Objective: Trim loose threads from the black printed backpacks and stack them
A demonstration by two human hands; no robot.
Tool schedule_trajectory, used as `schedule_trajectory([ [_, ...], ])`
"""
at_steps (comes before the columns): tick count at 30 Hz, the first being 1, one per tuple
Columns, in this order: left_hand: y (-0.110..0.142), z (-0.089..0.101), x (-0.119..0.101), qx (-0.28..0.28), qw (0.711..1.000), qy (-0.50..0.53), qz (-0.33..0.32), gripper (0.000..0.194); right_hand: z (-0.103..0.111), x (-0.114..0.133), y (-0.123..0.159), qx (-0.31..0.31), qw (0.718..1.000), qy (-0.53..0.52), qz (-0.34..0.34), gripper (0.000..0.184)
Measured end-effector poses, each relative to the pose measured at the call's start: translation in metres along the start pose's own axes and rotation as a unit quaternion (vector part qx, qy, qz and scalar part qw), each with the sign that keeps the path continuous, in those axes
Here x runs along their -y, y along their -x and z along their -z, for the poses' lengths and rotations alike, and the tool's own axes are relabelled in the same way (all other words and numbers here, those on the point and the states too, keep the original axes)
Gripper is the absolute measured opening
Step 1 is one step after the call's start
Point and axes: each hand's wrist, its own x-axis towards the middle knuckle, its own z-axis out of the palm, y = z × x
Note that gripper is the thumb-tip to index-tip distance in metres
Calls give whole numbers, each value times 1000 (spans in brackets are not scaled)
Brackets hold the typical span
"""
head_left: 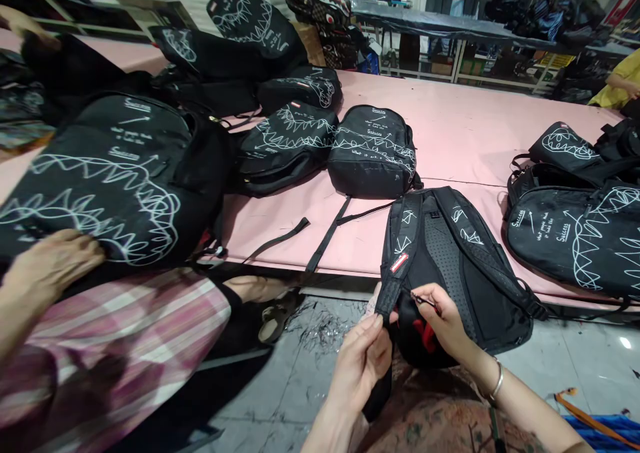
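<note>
A black backpack (445, 260) lies with its padded back panel up, its near end hanging over the table edge at my lap. My left hand (364, 360) pinches the lower end of its left shoulder strap (395, 266), which carries a red label and white line drawings. Close beside it, my right hand (443, 320) is closed on a small dark tool (424, 300) with a thin tip, mostly hidden by the fingers. Between and behind the hands shows a black piece with a red mark (426, 336); I cannot tell what it is.
Several printed black backpacks lie on the pink table (460, 120), one backpack (373, 150) just beyond mine and another backpack (575, 233) at right. At left, a co-worker's hand (55, 266) rests on a large backpack (115, 166). Loose straps (325, 240) trail over the edge; thread scraps litter the floor.
</note>
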Motion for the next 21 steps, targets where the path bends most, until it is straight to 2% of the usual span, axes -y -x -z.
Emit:
schedule_trajectory([
  [3,-1,3,8,114,988,-5,103,25,0,5,-5,72,985,-135,-74,40],
  [5,-3,4,14,152,978,-57,129,30,-1,9,-8,109,971,-181,-114,34],
  [7,-4,5,17,112,983,-127,75,34,-3,10,-12,66,968,-199,-136,30],
  [9,-5,6,17,27,976,-213,-35,36,-5,8,-14,-2,966,-209,-151,29],
  [10,-6,6,16,-9,962,-259,-91,36,-7,6,-15,-17,963,-214,-161,29],
  [11,-7,8,14,-33,943,-300,-137,34,-8,4,-16,-18,961,-219,-171,28],
  [13,-8,10,12,-53,917,-350,-185,25,-11,0,-17,6,960,-216,-178,27],
  [14,-9,12,11,-64,914,-353,-187,21,-12,-1,-17,18,964,-203,-172,25],
  [16,-9,14,11,-92,929,-321,-159,21,-11,-3,-16,18,979,-146,-144,21],
  [19,-8,14,9,-117,959,-237,-107,29,-1,0,-12,-20,997,26,-69,21],
  [21,-6,13,7,-119,968,-197,-97,31,10,3,-9,-27,987,159,18,18],
])
